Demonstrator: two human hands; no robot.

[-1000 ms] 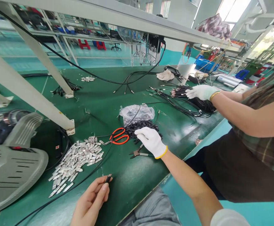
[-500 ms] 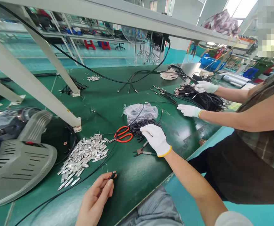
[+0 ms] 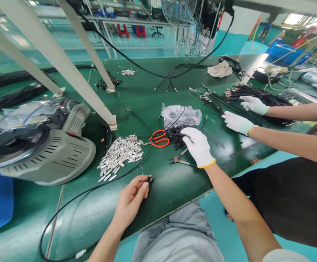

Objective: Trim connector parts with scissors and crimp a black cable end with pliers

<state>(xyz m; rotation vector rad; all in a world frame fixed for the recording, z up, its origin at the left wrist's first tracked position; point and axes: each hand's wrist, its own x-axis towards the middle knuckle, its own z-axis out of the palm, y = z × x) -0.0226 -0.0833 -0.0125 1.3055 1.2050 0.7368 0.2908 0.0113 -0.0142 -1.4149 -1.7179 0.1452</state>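
My bare left hand (image 3: 131, 200) pinches the end of a thin black cable (image 3: 73, 200) near the front edge of the green bench; the cable loops away to the left. My white-gloved right hand (image 3: 198, 145) reaches out with curled fingers onto a pile of small black parts (image 3: 175, 137) beside a clear plastic bag (image 3: 180, 115). Whether it holds one of them is hidden. Orange-handled scissors (image 3: 158, 139) lie just left of the pile, and small pliers (image 3: 179, 159) lie below my right hand. A heap of small silver metal pieces (image 3: 120, 156) sits between my hands and the machine.
A grey machine (image 3: 44, 149) stands at the left. White frame struts (image 3: 73, 69) slant across the bench. A co-worker at the right has two gloved hands (image 3: 237, 123) on a bundle of black cables (image 3: 256, 100). A crumpled cloth (image 3: 220, 69) lies at the back.
The view has tilted down and swung left. My hands have kept their grip and place; the co-worker's two hands have come closer together on the cable bundle.
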